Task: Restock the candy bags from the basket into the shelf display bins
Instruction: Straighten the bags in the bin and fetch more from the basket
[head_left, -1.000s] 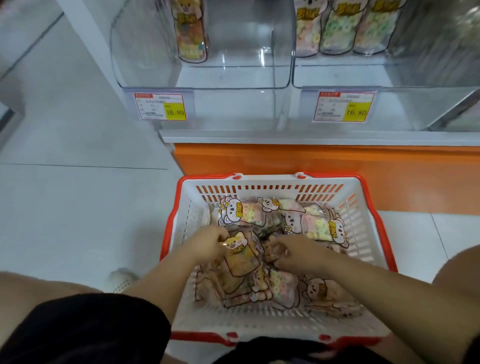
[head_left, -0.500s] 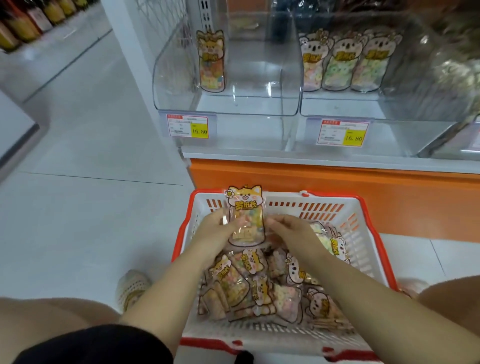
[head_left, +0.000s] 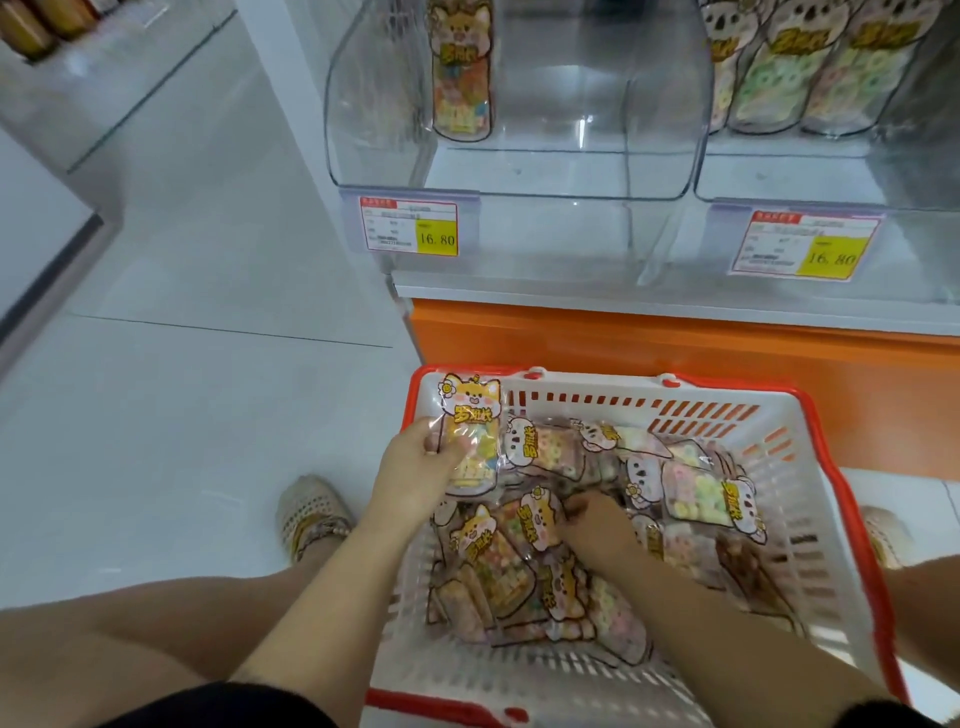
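A white basket with a red rim (head_left: 810, 525) sits on the floor below the shelf, holding several candy bags (head_left: 696, 488). My left hand (head_left: 415, 470) grips an orange fox-print candy bag (head_left: 470, 415) upright over the basket's far left corner. Down in the pile, my right hand (head_left: 597, 527) curls its fingers on another fox-print bag (head_left: 535, 519). On the shelf above, the left clear bin (head_left: 519, 171) holds one fox-print bag (head_left: 460, 73). The right clear bin (head_left: 810, 176) holds three koala-print bags (head_left: 789, 67).
Price tags reading 16.80 (head_left: 410, 226) (head_left: 802, 249) hang under the bins. An orange shelf base (head_left: 649, 343) stands behind the basket. My feet (head_left: 311, 512) rest on the white tile floor beside the basket, and my knees fill the bottom edge. Another shelf (head_left: 62, 93) stands far left.
Both hands lifted a fox-print bag out of the pile. Now my left hand alone holds it, shifted left, and my right hand has dropped back into the basket onto another bag.
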